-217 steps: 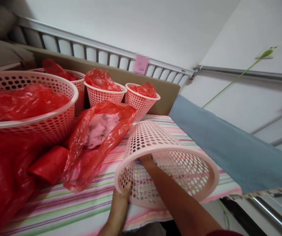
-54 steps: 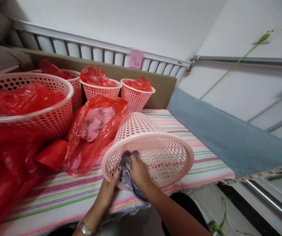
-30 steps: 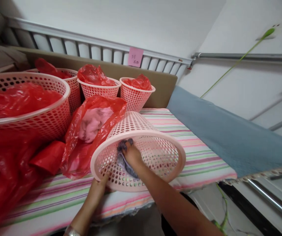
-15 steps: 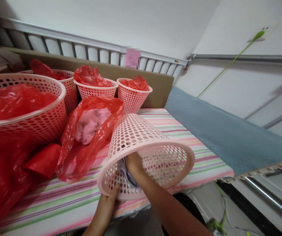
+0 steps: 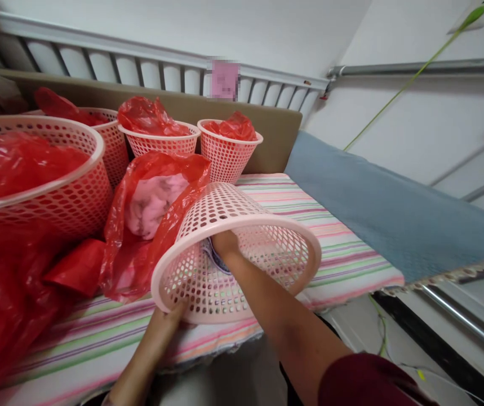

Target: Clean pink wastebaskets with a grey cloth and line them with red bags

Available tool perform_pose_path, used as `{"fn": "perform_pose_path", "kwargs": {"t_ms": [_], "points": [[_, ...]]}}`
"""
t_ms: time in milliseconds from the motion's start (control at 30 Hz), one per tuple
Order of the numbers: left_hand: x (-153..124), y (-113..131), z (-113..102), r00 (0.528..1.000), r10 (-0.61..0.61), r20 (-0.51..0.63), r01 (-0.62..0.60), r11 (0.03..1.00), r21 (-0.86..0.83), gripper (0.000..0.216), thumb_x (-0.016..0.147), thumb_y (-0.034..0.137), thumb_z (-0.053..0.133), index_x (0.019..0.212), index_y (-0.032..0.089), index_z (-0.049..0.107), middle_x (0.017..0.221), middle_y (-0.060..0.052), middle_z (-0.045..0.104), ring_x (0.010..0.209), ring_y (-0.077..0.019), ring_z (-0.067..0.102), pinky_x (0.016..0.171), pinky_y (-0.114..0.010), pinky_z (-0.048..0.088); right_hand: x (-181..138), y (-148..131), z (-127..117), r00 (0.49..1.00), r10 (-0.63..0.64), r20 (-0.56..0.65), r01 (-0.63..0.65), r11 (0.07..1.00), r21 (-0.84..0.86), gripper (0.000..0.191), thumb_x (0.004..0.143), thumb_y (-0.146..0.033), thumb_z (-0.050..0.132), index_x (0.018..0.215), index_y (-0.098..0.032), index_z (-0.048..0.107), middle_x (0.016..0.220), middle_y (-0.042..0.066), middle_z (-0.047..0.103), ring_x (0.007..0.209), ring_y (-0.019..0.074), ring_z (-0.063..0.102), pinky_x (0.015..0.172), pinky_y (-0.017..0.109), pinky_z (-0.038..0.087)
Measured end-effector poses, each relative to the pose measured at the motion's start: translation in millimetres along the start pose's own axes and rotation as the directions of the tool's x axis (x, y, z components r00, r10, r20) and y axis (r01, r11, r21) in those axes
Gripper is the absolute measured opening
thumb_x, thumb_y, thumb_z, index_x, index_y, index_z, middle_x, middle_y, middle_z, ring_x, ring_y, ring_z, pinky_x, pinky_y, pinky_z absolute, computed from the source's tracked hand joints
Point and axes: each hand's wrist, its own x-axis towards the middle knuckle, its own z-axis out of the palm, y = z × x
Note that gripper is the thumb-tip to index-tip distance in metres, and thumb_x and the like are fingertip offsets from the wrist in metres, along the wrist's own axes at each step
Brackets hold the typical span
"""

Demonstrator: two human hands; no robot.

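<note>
A pink perforated plastic basket [image 5: 242,304] lies tipped on its side on the striped cloth, its mouth facing me. My left hand [image 5: 173,316] grips the basket's lower left rim, thumb at the edge and the other fingers hidden beneath. My right hand [image 5: 225,243] reaches deep inside, closed on a bluish patterned cloth [image 5: 215,260] against the inner wall; its fingertips are hidden. Just left of the basket sits an opened red plastic bag [image 5: 117,248] with pink fluffy material [image 5: 151,206] in it.
Pink baskets lined with red bags stand behind and left, including a large one [image 5: 85,208] and a small one [image 5: 227,152]. More red plastic [image 5: 9,316] lies front left. The striped cloth [image 5: 351,265] ends at the near edge; a blue pad [image 5: 377,203] is at right.
My right arm has reached farther into the basket, carrying the cloth deeper. My left hand still holds the rim. The view has shifted slightly, so the scene sits higher in it.
</note>
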Motion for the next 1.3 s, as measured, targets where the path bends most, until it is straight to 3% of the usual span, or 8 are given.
{"fn": "perform_pose_path", "kwargs": {"t_ms": [100, 300, 400, 600, 733, 833, 1067, 1300], "points": [[2, -6, -1, 0.997, -0.077, 0.018, 0.077, 0.996, -0.054, 0.061, 0.065, 0.035, 0.074, 0.120, 0.016, 0.058, 0.108, -0.014, 0.071, 0.097, -0.0356, 0.067, 0.069, -0.047, 0.060, -29, -5, -5, 0.999, -0.022, 0.043, 0.025, 0.998, -0.061, 0.037, 0.089, -0.035, 0.047, 0.122, -0.020, 0.053, 0.111, 0.011, 0.064, 0.101, 0.0267, 0.060, 0.083, 0.035, 0.044], [4, -16, 0, 0.993, -0.105, 0.045, 0.109, 0.989, -0.097, 0.055, 0.070, 0.029, 0.069, 0.121, 0.017, 0.054, 0.109, -0.013, 0.069, 0.085, -0.0310, 0.069, 0.057, -0.042, 0.060, -149, 6, -6, 0.971, -0.182, 0.156, 0.211, 0.956, -0.202, 0.026, 0.086, -0.034, 0.052, 0.109, -0.023, 0.056, 0.103, 0.010, 0.062, 0.092, 0.0255, 0.061, 0.077, 0.033, 0.044], [4, -18, 1, 0.993, -0.113, 0.046, 0.117, 0.988, -0.099, 0.051, 0.071, 0.028, 0.069, 0.119, 0.015, 0.055, 0.111, -0.014, 0.069, 0.089, -0.0315, 0.068, 0.057, -0.041, 0.060, -173, 11, -5, 0.970, -0.173, 0.169, 0.207, 0.956, -0.208, 0.022, 0.085, -0.033, 0.053, 0.105, -0.024, 0.056, 0.098, 0.008, 0.062, 0.091, 0.0249, 0.061, 0.076, 0.032, 0.043], [1, -22, 7, 0.992, -0.115, 0.048, 0.117, 0.992, -0.039, 0.050, 0.073, 0.035, 0.068, 0.117, 0.014, 0.057, 0.096, -0.012, 0.072, 0.075, -0.0286, 0.071, 0.056, -0.038, 0.059, -81, -2, -1, 0.996, -0.041, 0.075, 0.054, 0.981, -0.185, 0.037, 0.089, -0.038, 0.047, 0.122, -0.022, 0.051, 0.104, 0.011, 0.063, 0.092, 0.0264, 0.062, 0.077, 0.033, 0.044], [1, -22, 9, 0.989, -0.126, 0.081, 0.122, 0.991, 0.060, 0.043, 0.077, 0.040, 0.064, 0.108, 0.011, 0.059, 0.092, -0.014, 0.073, 0.058, -0.0252, 0.071, 0.053, -0.035, 0.057, -12, -10, 6, 0.999, -0.022, -0.038, 0.022, 1.000, -0.019, 0.042, 0.095, -0.037, 0.033, 0.133, -0.022, 0.046, 0.129, 0.010, 0.055, 0.118, 0.0271, 0.051, 0.094, 0.036, 0.040], [2, -19, 11, 0.985, -0.140, 0.099, 0.132, 0.988, 0.085, 0.041, 0.077, 0.043, 0.062, 0.102, 0.010, 0.061, 0.091, -0.013, 0.074, 0.050, -0.0231, 0.069, 0.056, -0.035, 0.057, 11, -8, 12, 0.998, -0.003, -0.060, 0.006, 0.999, 0.038, 0.045, 0.096, -0.036, 0.030, 0.135, -0.022, 0.046, 0.135, 0.009, 0.051, 0.122, 0.0286, 0.047, 0.099, 0.039, 0.037], [1, -14, 18, 0.983, -0.129, 0.133, 0.122, 0.991, 0.061, 0.047, 0.076, 0.040, 0.065, 0.112, 0.011, 0.057, 0.108, -0.014, 0.071, 0.054, -0.0210, 0.071, 0.055, -0.032, 0.058, 14, -2, 13, 1.000, -0.012, 0.009, 0.012, 1.000, 0.014, 0.044, 0.096, -0.037, 0.029, 0.133, -0.023, 0.048, 0.132, 0.008, 0.055, 0.116, 0.0260, 0.053, 0.095, 0.036, 0.040], [7, -26, 14, 0.982, -0.129, 0.135, 0.129, 0.992, 0.011, 0.045, 0.072, 0.038, 0.071, 0.105, 0.009, 0.061, 0.097, -0.015, 0.073, 0.062, -0.0246, 0.072, 0.063, -0.037, 0.060, -29, -3, 10, 0.997, -0.029, 0.066, 0.035, 0.995, -0.091, 0.037, 0.091, -0.028, 0.039, 0.125, -0.020, 0.052, 0.107, 0.012, 0.065, 0.094, 0.0258, 0.062, 0.079, 0.035, 0.043]]}}
